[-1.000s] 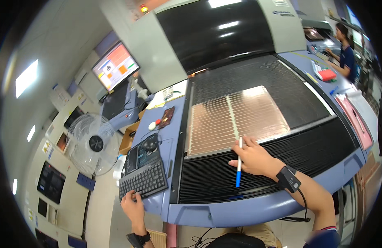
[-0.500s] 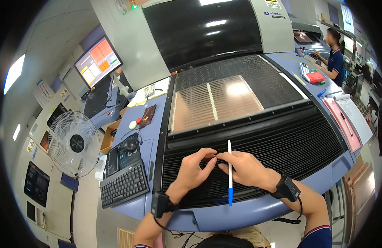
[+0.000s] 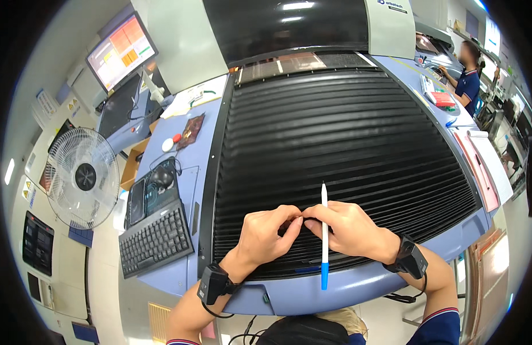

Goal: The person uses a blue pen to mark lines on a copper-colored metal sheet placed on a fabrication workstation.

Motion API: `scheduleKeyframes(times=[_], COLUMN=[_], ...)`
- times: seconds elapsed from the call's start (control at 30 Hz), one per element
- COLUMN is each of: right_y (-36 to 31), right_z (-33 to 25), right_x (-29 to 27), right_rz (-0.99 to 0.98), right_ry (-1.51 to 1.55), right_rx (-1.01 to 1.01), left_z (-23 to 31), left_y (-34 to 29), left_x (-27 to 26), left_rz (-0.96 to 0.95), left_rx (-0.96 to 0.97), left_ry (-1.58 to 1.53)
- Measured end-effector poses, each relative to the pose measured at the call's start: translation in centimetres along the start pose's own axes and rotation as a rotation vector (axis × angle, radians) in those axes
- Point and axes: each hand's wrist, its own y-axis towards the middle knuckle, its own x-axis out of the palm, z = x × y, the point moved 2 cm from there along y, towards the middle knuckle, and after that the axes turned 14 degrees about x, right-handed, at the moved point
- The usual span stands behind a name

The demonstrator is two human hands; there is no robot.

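Note:
A white pen with a blue end (image 3: 325, 248) is held nearly upright in my right hand (image 3: 358, 231), its dark tip pointing away from me. The fingers of that hand are curled closed around the pen. My left hand (image 3: 265, 234) is beside it, thumb and forefinger closed in a pinch, the fingertips meeting those of the right hand. Whatever lies between the left fingertips, if anything, is too small to make out. Both hands are above a black pleated cover (image 3: 318, 129) on the machine's front. Beyond it, only a strip of a copper-coloured panel (image 3: 280, 64) shows.
To the left are a keyboard (image 3: 157, 240), a mouse (image 3: 161, 176), a fan (image 3: 85, 175) and a monitor (image 3: 121, 52). A pink clipboard (image 3: 476, 167) with papers lies along the right edge. Farther right, another person (image 3: 467, 80) stands at a similar machine.
The copper-coloured panel and its bed have slid away from me under the dark hood, and the pleated cover has stretched out behind them. My hands keep nearly the same pose; the view has shifted slightly.

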Motion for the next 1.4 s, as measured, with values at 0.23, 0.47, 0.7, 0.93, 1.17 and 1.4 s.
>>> scheduleKeyframes(times=[0.23, 0.47, 0.7, 0.93, 1.17, 1.4], right_y=[0.2, -0.3, -0.3, -0.3, -0.2, -0.2], right_z=[-0.5, -1.0, -0.7, -0.8, -0.6, -0.6], right_x=[0.4, 0.5, 0.6, 0.6, 0.5, 0.6], right_rz=[0.032, -0.011, -0.021, 0.001, -0.013, -0.026], right_ry=[-0.007, -0.017, 0.037, 0.015, 0.013, -0.002], right_rx=[-0.042, -0.027, -0.039, -0.004, -0.008, -0.009], left_z=[-0.1, 0.3, 0.1, -0.2, -0.3, -0.3], left_y=[-0.1, 0.4, -0.3, -0.5, -0.5, -0.6], left_x=[-0.3, -1.4, -0.6, -0.2, -0.1, 0.0], left_rz=[0.032, 0.079, 0.025, 0.034, 0.020, 0.030], left_rx=[0.008, 0.077, 0.078, 0.030, 0.039, 0.057], left_ry=[-0.034, -0.006, -0.100, -0.076, -0.067, -0.058])
